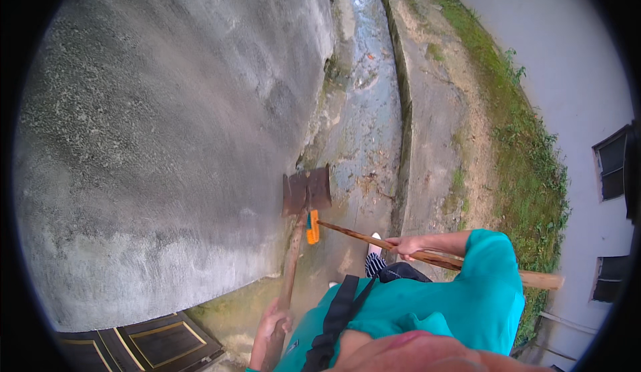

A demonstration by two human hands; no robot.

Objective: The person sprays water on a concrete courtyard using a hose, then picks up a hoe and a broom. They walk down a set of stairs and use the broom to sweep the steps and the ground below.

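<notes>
My left hand (275,317) grips the wooden shaft of a shovel at the lower left of the view. The shovel's rusty, wide metal blade (319,187) points away from me, close to the foot of the grey wall. In my right hand (406,246) is a long wooden handle (345,230) that runs back past my right side. At its far end sits an orange brush head (313,227) with some teal on one side. That brush head overlaps the shovel's neck in the view; whether they touch I cannot tell.
A rough grey wall (175,147) rises on my left, with a dark panelled door (168,342) behind. Ahead runs a wet concrete channel (370,107) with leaf litter (370,179) and a raised right edge (403,117). Mossy ground (521,172) borders a white building (561,61).
</notes>
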